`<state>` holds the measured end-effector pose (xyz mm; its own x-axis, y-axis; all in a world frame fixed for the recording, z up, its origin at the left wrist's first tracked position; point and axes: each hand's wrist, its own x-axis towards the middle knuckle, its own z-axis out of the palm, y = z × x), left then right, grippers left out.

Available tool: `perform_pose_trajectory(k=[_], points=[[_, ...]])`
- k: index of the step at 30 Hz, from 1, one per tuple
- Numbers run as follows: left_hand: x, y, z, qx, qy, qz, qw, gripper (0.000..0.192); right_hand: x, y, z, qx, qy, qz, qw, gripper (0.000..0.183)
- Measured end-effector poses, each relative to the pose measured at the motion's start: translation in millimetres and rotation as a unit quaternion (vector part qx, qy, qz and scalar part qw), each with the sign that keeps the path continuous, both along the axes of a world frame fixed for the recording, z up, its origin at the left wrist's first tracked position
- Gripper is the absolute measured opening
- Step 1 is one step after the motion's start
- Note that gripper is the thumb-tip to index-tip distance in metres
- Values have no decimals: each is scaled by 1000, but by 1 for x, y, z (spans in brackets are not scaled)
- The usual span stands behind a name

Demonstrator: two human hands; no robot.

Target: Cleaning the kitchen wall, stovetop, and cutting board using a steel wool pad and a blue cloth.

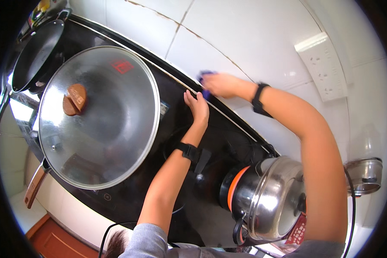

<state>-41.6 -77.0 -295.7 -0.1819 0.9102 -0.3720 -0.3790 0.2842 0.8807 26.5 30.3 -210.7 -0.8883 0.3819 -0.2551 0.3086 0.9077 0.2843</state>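
My right hand [220, 85] presses a purple cloth [207, 73] against the foot of the white tiled wall [209, 54], right above the black back edge of the cooktop. The hand is a little blurred, and its fingers cover much of the cloth. Below and left of it, my left hand [198, 105] is bent back at the wrist, fingers raised near the pale strip along the cooktop's rear. Nothing shows in that hand. The black glass cooktop [167, 138] lies beneath both forearms. A black band [260, 98] circles each wrist.
A large pan with a glass lid [116, 135] and wooden knob stands to the left, its handle [35, 187] jutting frontward. Beyond it leans a black frying pan [40, 56]. At right are a lidded steel pot [274, 200], a smaller steel pot [364, 175] and a wall socket strip [321, 66].
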Motion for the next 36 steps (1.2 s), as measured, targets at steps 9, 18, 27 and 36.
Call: perform_pose_trajectory(k=[9, 18, 27, 36], points=[[-75, -15, 12, 56, 35, 16, 998, 51, -156, 89, 63, 390, 114, 7, 914, 41], [-131, -93, 57, 154, 16, -189, 970, 41, -57, -64, 115, 82, -144, 2, 986, 27], [-278, -100, 236, 122, -107, -196, 967, 46, -166, -57, 231, 347, -83, -103, 929, 57], [-471, 80, 262, -39, -143, -20, 989, 38, -286, 50, 217, 370, -49, -137, 918, 57]])
